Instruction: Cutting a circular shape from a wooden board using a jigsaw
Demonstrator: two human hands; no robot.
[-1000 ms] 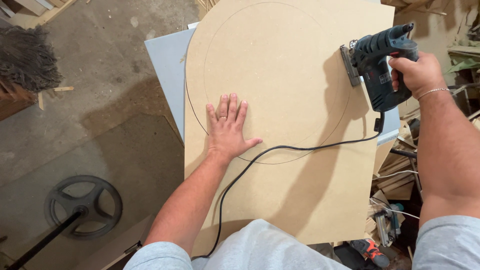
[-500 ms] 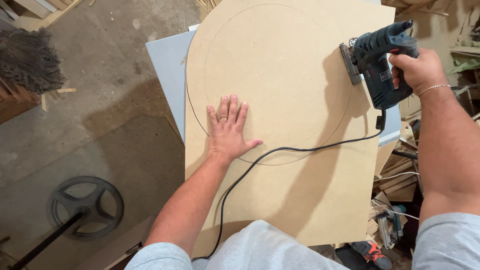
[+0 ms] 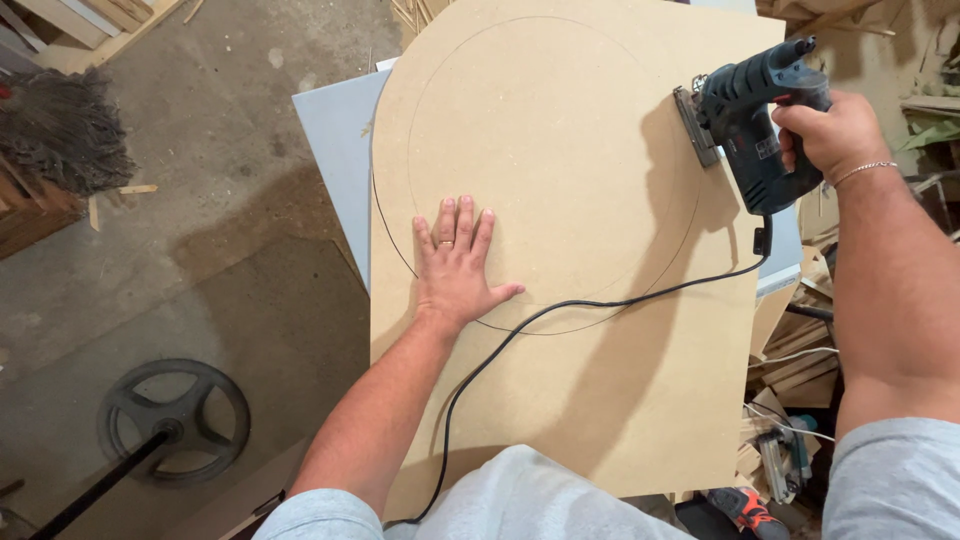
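The board (image 3: 590, 300) lies flat on a grey surface (image 3: 335, 140), overhanging it on the near side, with two pencilled circles drawn on it, one inside the other. The right hand (image 3: 835, 135) is closed round the handle of a jigsaw (image 3: 750, 120), whose shoe sits on the board at the right-hand arc of the outer circle. The left hand (image 3: 455, 265) lies flat, fingers (image 3: 450, 220) spread open and gripping nothing, pressing the board down just inside the circle's left arc. The cord (image 3: 560, 315) runs from the saw across the board, over the near part of the line, and off the near edge.

To cut well here, I judge the shoe should stay flat on the board and the saw be steered slowly round the curve, not forced. The cord wants lifting clear of the line ahead. The pressing hand is well apart from the blade now; it should be kept so, and the overhanging part steadied against chatter
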